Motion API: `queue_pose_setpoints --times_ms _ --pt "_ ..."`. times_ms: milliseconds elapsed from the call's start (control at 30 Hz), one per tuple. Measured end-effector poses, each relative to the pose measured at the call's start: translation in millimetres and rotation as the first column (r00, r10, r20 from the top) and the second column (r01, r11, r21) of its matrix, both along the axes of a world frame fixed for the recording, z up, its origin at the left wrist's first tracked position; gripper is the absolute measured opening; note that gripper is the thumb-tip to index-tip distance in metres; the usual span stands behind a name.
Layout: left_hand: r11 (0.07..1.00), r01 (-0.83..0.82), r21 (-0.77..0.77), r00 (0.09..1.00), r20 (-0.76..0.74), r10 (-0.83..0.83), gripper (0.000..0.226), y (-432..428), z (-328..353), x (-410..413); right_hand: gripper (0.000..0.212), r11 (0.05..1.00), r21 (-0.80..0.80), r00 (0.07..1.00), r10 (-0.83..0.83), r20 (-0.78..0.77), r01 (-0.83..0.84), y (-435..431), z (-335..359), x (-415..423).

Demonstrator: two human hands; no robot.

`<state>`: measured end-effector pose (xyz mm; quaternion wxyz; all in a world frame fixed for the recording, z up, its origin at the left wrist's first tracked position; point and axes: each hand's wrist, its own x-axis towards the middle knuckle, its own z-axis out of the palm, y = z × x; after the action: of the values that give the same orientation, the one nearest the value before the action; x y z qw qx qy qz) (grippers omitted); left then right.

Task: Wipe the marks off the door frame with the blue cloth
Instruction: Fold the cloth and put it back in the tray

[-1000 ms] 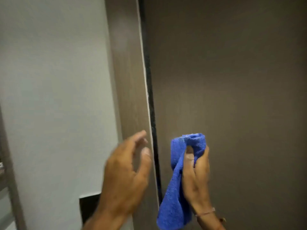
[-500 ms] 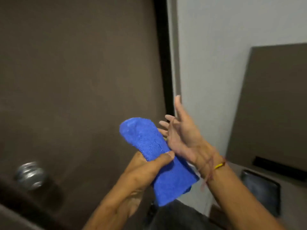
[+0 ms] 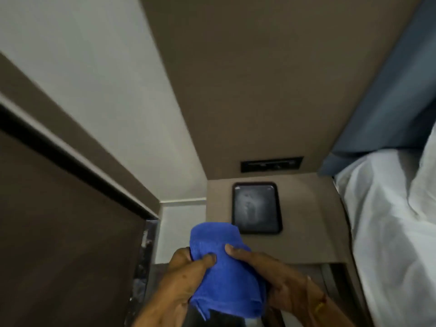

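Observation:
A folded blue cloth (image 3: 224, 267) is held low in the middle of the view by both hands. My left hand (image 3: 186, 272) grips its left edge, thumb on top. My right hand (image 3: 266, 270) holds its right side, thumb pressed on the front. The brown door frame (image 3: 77, 135) runs diagonally along the left, beside the dark door (image 3: 59, 232). The cloth is apart from the frame, well to the right of it. No marks can be made out on the frame.
A white wall (image 3: 99, 79) lies between the frame and a brown panel (image 3: 271, 79). A dark tablet-like screen (image 3: 256, 207) lies on a bedside ledge (image 3: 306, 220) just beyond the cloth. A bed with white bedding (image 3: 389, 220) fills the right side.
The view has swung right and down, from the door to the bedside ledge. The cloth went from my right hand alone, to my left, to both hands gripping it.

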<state>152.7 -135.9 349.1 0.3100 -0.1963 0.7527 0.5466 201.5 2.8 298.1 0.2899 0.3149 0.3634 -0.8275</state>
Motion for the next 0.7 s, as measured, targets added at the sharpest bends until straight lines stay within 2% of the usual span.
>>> queue_pose_setpoints --times_ms 133,233,300,433,567,700 --pt "1.000 -0.026 0.004 0.990 0.139 0.025 0.024 51 -77 -31 0.044 0.991 -0.103 0.980 -0.061 0.190 0.082 48 -64 -15" --pt "0.998 -0.054 0.043 0.971 0.235 0.042 0.023 85 -127 -52 0.045 0.986 -0.108 0.938 -0.086 0.335 0.129 82 -108 -31" --pt "0.996 -0.067 0.064 0.962 0.268 0.048 0.022 101 -150 -65 0.044 0.979 -0.088 0.916 -0.139 0.377 0.185 95 -132 -42" --pt "0.997 -0.057 0.043 0.951 0.305 0.041 0.011 118 -191 -83 0.043 0.954 0.021 0.900 -0.291 0.323 0.301 108 -174 -69" --pt "0.999 -0.027 0.024 0.930 0.368 0.016 0.028 132 -222 -105 0.042 0.950 0.159 0.916 -0.302 0.264 0.268 121 -202 -100" --pt "1.000 0.003 0.024 0.972 0.233 -0.009 0.024 153 -247 -142 0.040 0.929 0.247 0.940 -0.313 0.134 0.275 145 -218 -138"
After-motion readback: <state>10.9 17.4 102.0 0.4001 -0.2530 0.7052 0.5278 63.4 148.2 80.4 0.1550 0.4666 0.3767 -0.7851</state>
